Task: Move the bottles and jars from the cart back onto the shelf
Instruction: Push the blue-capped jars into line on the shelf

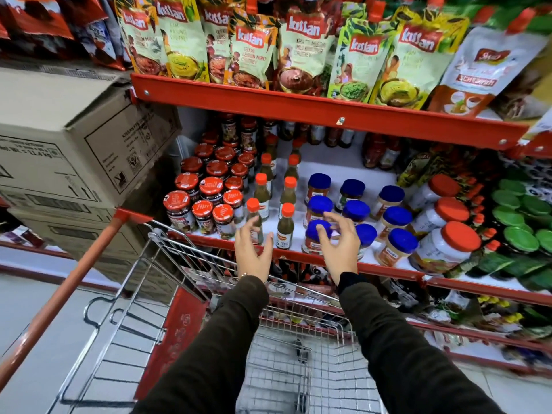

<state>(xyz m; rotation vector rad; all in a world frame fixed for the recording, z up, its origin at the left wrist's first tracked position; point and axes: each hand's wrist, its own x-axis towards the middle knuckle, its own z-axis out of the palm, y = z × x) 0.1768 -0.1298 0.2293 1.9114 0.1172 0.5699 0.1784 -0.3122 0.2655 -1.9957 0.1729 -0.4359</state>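
Note:
Both my hands hover at the front edge of the red shelf [388, 268], fingers spread, holding nothing. My left hand [252, 251] is right in front of a green sauce bottle with an orange cap [253, 218]. My right hand [339, 245] is in front of a blue-lidded jar [315, 234] in the front row. A second green bottle [286, 225] stands between my hands. Dark jars with red lids [179, 209] fill the shelf's left side. The wire cart [155, 294] is below me, and its basket shows only bare mesh.
White jars with red lids [448, 249] and green-capped bottles [521, 239] crowd the shelf's right. Kissan pouches [251, 52] hang on the shelf above. Stacked cardboard boxes [74, 144] stand at the left by the cart's orange handle [65, 291]. More bottles sit on lower shelves.

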